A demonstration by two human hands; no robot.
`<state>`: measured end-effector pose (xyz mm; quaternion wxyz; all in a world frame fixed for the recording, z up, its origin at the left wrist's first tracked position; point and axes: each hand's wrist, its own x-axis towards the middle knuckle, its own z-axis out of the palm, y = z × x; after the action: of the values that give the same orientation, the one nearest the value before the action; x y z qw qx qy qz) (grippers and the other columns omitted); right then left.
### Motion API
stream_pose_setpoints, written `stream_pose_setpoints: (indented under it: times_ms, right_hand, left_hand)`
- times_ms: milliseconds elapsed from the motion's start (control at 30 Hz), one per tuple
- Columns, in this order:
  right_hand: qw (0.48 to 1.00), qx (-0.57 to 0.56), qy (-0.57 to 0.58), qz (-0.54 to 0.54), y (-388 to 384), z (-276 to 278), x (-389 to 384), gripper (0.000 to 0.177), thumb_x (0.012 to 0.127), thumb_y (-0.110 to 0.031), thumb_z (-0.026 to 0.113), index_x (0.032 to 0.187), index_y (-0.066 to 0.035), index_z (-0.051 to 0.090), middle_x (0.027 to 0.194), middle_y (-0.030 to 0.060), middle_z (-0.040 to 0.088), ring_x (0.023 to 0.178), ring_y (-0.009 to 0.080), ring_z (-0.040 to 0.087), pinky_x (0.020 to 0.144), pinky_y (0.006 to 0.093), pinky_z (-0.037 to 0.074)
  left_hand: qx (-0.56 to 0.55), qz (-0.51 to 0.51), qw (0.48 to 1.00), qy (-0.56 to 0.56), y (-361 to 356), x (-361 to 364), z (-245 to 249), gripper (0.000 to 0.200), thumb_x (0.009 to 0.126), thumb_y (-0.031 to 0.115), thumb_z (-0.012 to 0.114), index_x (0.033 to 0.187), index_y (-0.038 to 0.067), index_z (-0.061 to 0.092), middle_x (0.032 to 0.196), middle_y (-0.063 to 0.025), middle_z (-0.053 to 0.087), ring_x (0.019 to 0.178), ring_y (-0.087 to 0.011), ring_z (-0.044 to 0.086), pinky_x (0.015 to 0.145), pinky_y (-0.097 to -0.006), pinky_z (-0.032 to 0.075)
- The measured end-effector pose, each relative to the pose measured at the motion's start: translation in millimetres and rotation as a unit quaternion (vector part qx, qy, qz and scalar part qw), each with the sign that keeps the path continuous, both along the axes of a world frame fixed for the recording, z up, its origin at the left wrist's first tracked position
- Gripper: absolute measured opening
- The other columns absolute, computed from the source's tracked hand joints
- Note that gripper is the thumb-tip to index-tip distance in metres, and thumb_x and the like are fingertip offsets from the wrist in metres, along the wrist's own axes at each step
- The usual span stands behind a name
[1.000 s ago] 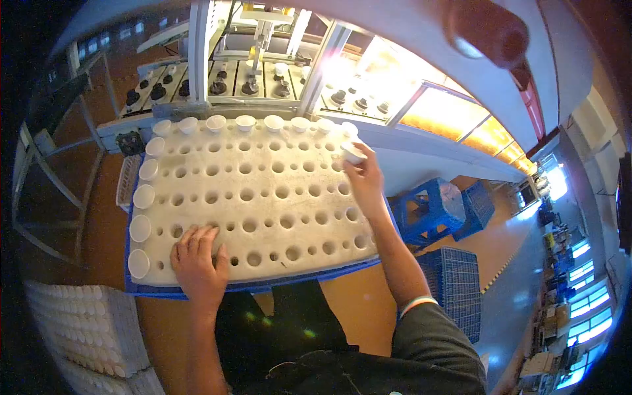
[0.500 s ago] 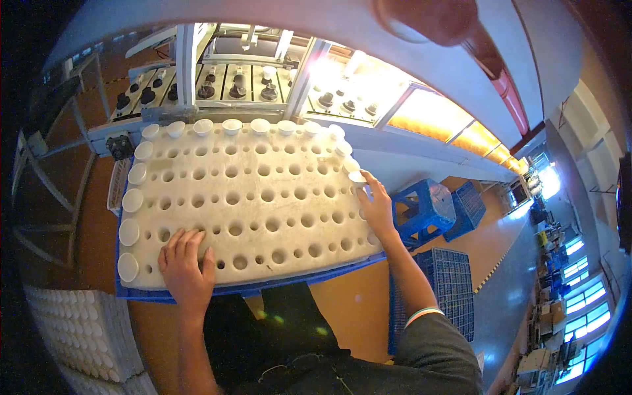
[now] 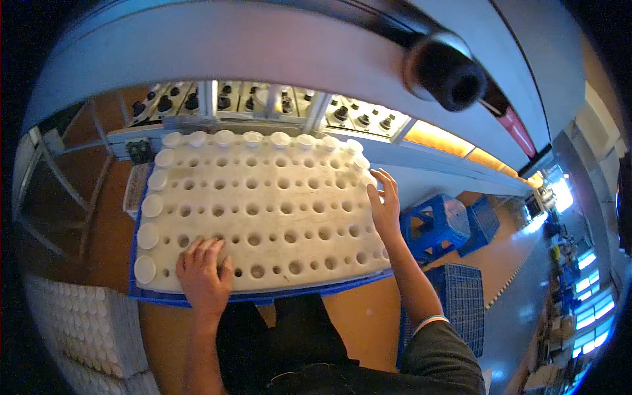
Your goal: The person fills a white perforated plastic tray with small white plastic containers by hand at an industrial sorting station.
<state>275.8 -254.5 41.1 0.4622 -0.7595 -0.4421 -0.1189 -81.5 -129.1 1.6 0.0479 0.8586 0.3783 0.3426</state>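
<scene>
A pale foam board with rows of round holes lies in front of me, white cups set along its left, far and right edges. My left hand rests on its near left part, fingers loosely spread over the holes and holding nothing. At the right edge is my right hand, its fingers bent and apart from the thumb, right beside the row of cups. A white cup stands just beyond those fingertips. The hand hides part of this row. To the left of my left hand sits another white cup.
Behind the board, a framed machine holds dark fixtures under bright light. A dark cylindrical part hangs overhead. Right of the board stand a blue stool and blue crates. Stacked trays of white cups are at lower left.
The view has tilted, so the board appears lower and further right. My right hand has shifted slightly away from me along the right edge; my left hand stays on the board.
</scene>
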Motion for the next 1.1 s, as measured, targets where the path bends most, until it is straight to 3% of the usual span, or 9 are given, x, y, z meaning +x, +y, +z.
stream_pose_setpoints:
  times_ms: [133,167,433,500,600,700,833,967,1100]
  right_hand:
    - [0.981,-0.019,0.122,0.152,59.4,-6.6,-45.4,0.041,0.089,-0.017,0.057,0.129,-0.008,0.050,0.127,0.0166,0.049,0.115,0.0249,0.050,0.084,0.0342,0.050]
    - [0.955,-0.052,0.240,0.167,66.2,10.2,-72.9,0.046,0.091,-0.018,0.055,0.135,-0.008,0.044,0.129,0.0185,0.047,0.118,0.0268,0.049,0.086,0.0346,0.050]
    - [0.889,0.047,0.401,0.216,119.4,-16.1,-90.7,0.056,0.098,-0.044,0.036,0.142,-0.009,0.033,0.144,0.0180,0.033,0.132,0.0309,0.036,0.102,0.0388,0.037]
    - [0.896,0.024,0.383,0.225,123.5,-16.4,-94.3,0.054,0.097,-0.041,0.040,0.142,-0.010,0.035,0.144,0.0148,0.035,0.132,0.0296,0.035,0.104,0.0400,0.034]
    - [0.967,-0.041,0.082,0.236,131.6,-24.8,-112.7,0.048,0.090,-0.026,0.057,0.134,-0.012,0.045,0.139,0.0177,0.042,0.129,0.0331,0.038,0.107,0.0424,0.029]
    - [0.951,-0.149,-0.055,0.264,119.9,-15.3,-127.7,0.045,0.087,-0.022,0.061,0.129,-0.011,0.048,0.132,0.0171,0.048,0.125,0.0342,0.042,0.104,0.0432,0.032]
    - [0.956,-0.152,-0.051,0.248,115.9,-11.5,-131.4,0.044,0.084,-0.021,0.064,0.124,-0.008,0.049,0.122,0.0185,0.054,0.116,0.0355,0.049,0.097,0.0448,0.037]
    - [0.973,-0.027,0.157,0.166,94.5,-0.5,-120.9,0.041,0.085,-0.027,0.065,0.115,-0.003,0.050,0.107,0.0171,0.059,0.100,0.0323,0.058,0.088,0.0416,0.044]
    - [0.978,-0.008,0.195,0.073,29.8,19.7,-87.8,0.032,0.085,-0.031,0.066,0.092,-0.001,0.058,0.092,0.0124,0.061,0.083,0.0166,0.056,0.077,0.0328,0.045]
  left_hand:
    - [-0.002,-0.008,1.000,-0.014,0.4,-0.7,0.1,0.032,0.076,0.020,0.064,0.106,0.012,0.062,0.114,-0.0060,0.060,0.116,-0.0267,0.049,0.101,-0.0451,0.032]
    - [-0.001,-0.002,1.000,-0.009,0.5,-0.7,-1.3,0.032,0.076,0.020,0.064,0.106,0.012,0.062,0.114,-0.0060,0.060,0.116,-0.0267,0.049,0.101,-0.0451,0.032]
    - [-0.086,-0.021,0.995,-0.044,-0.2,3.8,15.6,0.051,0.077,0.022,0.067,0.124,0.010,0.052,0.124,-0.0120,0.051,0.123,-0.0290,0.042,0.104,-0.0471,0.028]
    - [-0.123,-0.029,0.987,-0.098,1.9,22.2,28.1,0.060,0.076,0.022,0.068,0.130,0.009,0.047,0.130,-0.0156,0.046,0.126,-0.0314,0.039,0.105,-0.0482,0.026]
    - [-0.137,-0.079,0.973,-0.167,19.1,50.2,37.1,0.073,0.075,0.024,0.070,0.138,0.007,0.038,0.138,-0.0207,0.036,0.130,-0.0356,0.032,0.107,-0.0495,0.023]
    - [-0.128,-0.059,0.989,-0.035,31.9,73.3,9.8,0.068,0.077,0.029,0.068,0.135,0.007,0.042,0.141,-0.0178,0.036,0.134,-0.0326,0.030,0.109,-0.0482,0.022]
    - [-0.078,-0.059,0.992,0.086,31.8,74.6,1.9,0.058,0.081,0.034,0.062,0.131,0.009,0.048,0.140,-0.0122,0.041,0.134,-0.0281,0.031,0.110,-0.0468,0.021]
    - [-0.077,-0.049,0.991,0.099,29.2,74.1,8.9,0.046,0.083,0.031,0.060,0.124,0.011,0.056,0.138,-0.0100,0.045,0.133,-0.0260,0.034,0.111,-0.0444,0.021]
    - [-0.082,-0.069,0.992,0.073,28.8,73.2,7.4,0.040,0.082,0.029,0.061,0.118,0.011,0.060,0.138,-0.0099,0.045,0.132,-0.0250,0.034,0.111,-0.0433,0.021]
